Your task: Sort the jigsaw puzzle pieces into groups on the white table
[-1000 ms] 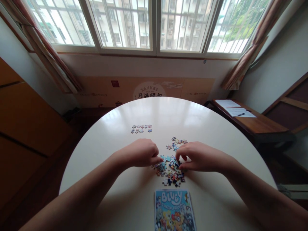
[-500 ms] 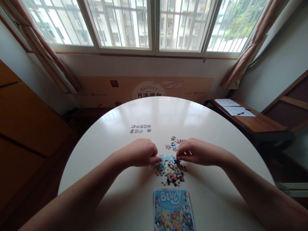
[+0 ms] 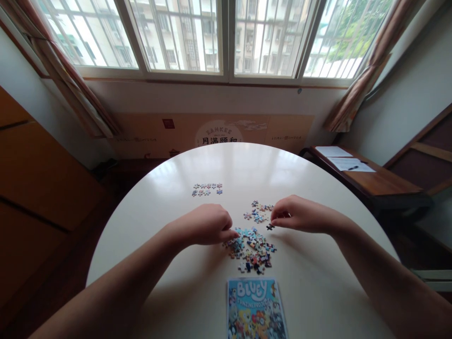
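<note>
A pile of small colourful puzzle pieces lies on the round white table in front of me. My left hand rests curled at the pile's left edge, its fingertips touching pieces there. My right hand hovers to the right of a smaller cluster of pieces, pinching a dark puzzle piece low over the table. A short row of joined pieces lies farther back to the left. The puzzle box with its cartoon cover sits at the near edge.
A dark wooden side table with papers and a pen stands to the right. Barred windows and curtains fill the wall beyond. A wooden cabinet runs along the left.
My right hand has lifted away from the main pile and moved back and to the right, carrying a dark piece toward the smaller cluster. My left hand has stayed put.
</note>
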Demonstrator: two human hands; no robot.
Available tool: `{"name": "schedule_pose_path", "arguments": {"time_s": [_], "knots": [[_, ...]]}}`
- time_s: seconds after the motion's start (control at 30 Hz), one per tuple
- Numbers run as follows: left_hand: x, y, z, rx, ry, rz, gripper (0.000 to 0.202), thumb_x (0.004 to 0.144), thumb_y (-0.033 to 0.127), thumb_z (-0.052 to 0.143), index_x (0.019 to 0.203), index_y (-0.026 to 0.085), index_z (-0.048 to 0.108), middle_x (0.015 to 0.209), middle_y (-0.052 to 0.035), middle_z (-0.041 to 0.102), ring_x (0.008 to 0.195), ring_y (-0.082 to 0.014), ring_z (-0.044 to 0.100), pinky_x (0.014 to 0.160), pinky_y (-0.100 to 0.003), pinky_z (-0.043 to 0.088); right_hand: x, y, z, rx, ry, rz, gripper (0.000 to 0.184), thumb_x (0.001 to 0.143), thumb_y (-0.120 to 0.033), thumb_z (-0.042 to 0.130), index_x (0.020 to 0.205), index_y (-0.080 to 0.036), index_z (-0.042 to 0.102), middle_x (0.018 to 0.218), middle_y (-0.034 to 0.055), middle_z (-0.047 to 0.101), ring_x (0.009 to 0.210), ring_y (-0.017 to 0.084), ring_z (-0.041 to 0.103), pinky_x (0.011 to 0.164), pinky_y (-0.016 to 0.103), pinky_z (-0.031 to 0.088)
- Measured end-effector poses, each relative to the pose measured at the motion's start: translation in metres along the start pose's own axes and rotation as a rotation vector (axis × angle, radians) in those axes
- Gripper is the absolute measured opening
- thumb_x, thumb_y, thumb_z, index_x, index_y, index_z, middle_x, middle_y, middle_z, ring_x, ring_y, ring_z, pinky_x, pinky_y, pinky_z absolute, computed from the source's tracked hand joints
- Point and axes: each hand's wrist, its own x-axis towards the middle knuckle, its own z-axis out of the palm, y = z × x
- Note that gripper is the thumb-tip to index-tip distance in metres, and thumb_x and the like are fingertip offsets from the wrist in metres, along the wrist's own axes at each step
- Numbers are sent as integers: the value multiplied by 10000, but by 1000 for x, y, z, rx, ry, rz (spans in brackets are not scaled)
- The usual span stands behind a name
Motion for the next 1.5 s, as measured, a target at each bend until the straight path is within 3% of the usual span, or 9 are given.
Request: {"name": "schedule_pose_path", "arguments": {"time_s": [0.17, 0.3, 0.4, 0.7, 1.13, 1.37, 1.5], "knots": [[0, 1, -2, 19, -31, -17, 385, 911, 389, 579, 583, 193, 632, 535, -3, 543, 472, -114, 348, 524, -298, 281, 0, 2, 4, -89, 220, -16, 149, 862, -194, 655, 977, -204, 748, 897, 39, 714, 789, 151, 625, 727, 278, 469], [0, 1, -2, 20, -34, -16, 395, 917, 399, 572, 589, 189, 638, 529, -8, 542, 468, -112, 353, 520, -292, 275, -1, -13, 10, -35, 47, -144, 139, 863, -209, 681, 982, -223, 751, 897, 23, 707, 745, 127, 605, 682, 261, 442], [0, 2, -2, 27, -37, -14, 392, 915, 393, 576, 587, 187, 635, 535, -7, 550, 468, -110, 346, 516, -292, 271, -1, -24, 15, -79, -18, -152, 163, 839, -220, 712, 994, -237, 762, 889, 16, 712, 742, 131, 597, 679, 270, 421], [1, -2, 1, 50, 0, -14, 393, 902, 385, 593, 566, 181, 624, 515, 1, 524, 457, -102, 323, 497, -286, 267, 2, -28, 20, -166, -23, -122, 117, 823, -192, 712, 912, -252, 759, 878, -5, 721, 816, 146, 622, 730, 277, 411], [-2, -5, 4, 78, -68, -197, 438, 937, 470, 520, 678, 184, 729, 627, -59, 656, 501, -139, 458, 540, -286, 355, 4, -25, 26, -142, -13, -84, 102, 814, -226, 738, 910, -258, 751, 866, 4, 742, 832, 177, 639, 703, 295, 402], [-2, -1, 7, 82, -30, -193, 461, 915, 502, 540, 624, 187, 712, 565, -52, 611, 477, -149, 454, 540, -303, 373, 4, -26, 25, -125, -41, -60, 93, 815, -219, 720, 900, -250, 739, 865, -1, 732, 822, 173, 623, 707, 293, 399], [0, 3, 7, 98, -74, -199, 504, 943, 519, 488, 652, 188, 733, 578, -63, 624, 486, -163, 468, 557, -320, 380, 4, -25, 25, -115, -35, -60, 103, 796, -192, 711, 890, -233, 719, 836, -3, 711, 787, 157, 595, 678, 277, 383]]}}
